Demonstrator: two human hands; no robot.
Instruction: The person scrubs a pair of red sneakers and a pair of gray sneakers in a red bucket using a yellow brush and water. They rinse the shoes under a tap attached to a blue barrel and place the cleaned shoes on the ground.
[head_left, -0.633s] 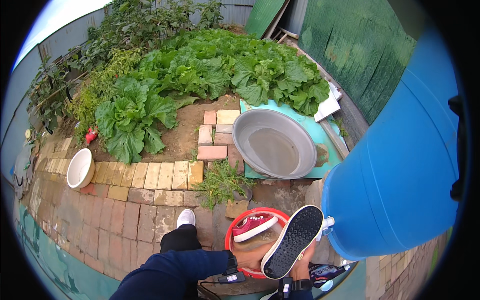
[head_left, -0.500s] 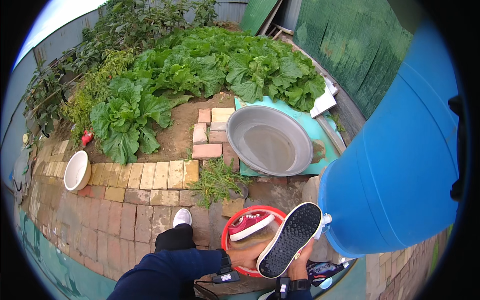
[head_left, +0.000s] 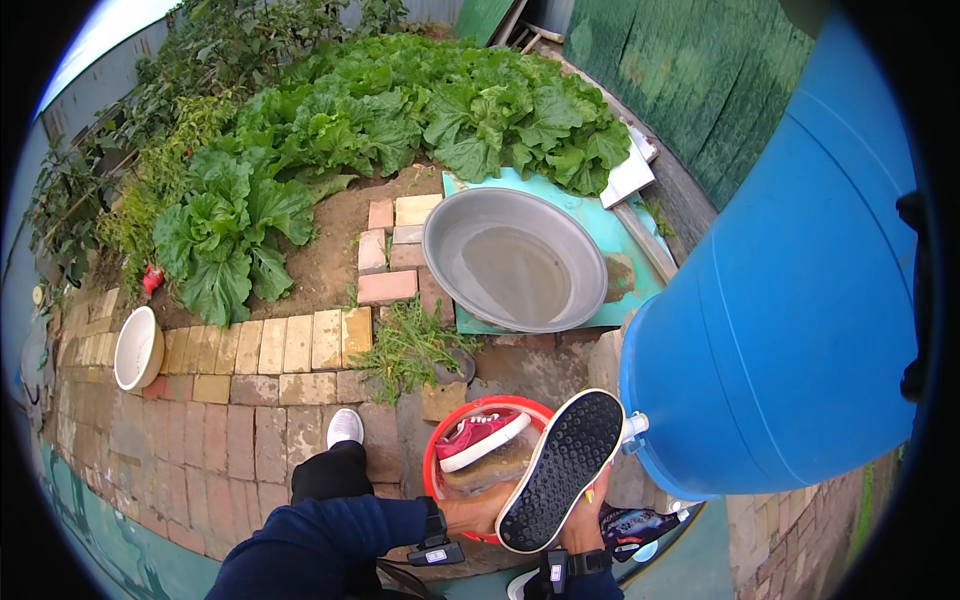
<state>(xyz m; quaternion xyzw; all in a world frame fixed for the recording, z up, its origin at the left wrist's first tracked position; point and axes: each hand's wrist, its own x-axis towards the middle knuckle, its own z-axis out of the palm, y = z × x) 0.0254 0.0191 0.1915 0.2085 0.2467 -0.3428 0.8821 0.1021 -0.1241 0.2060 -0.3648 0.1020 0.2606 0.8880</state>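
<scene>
A shoe (head_left: 560,468) with a black studded sole and white rim is held sole-up over a red basin (head_left: 432,456), just beside the white tap (head_left: 633,428) of the blue barrel. My left hand (head_left: 480,512) grips it from the left, its fingers mostly hidden behind the sole. My right hand (head_left: 582,522) is closed on it from below right. In the basin lies a red sneaker (head_left: 480,438) with a white sole, in murky water. Dark straps with small devices sit on both my wrists.
A grey tub (head_left: 515,260) rests on a turquoise board. The blue barrel (head_left: 770,310) stands at right. A white bowl (head_left: 139,348) sits on brick paving (head_left: 210,440) at left. Leafy plants (head_left: 240,230) fill the garden behind. A patterned object (head_left: 638,525) lies by my right hand.
The whole scene has shifted up and left in the view. The shoe stays in both my hands beside the tap, with little change in its angle.
</scene>
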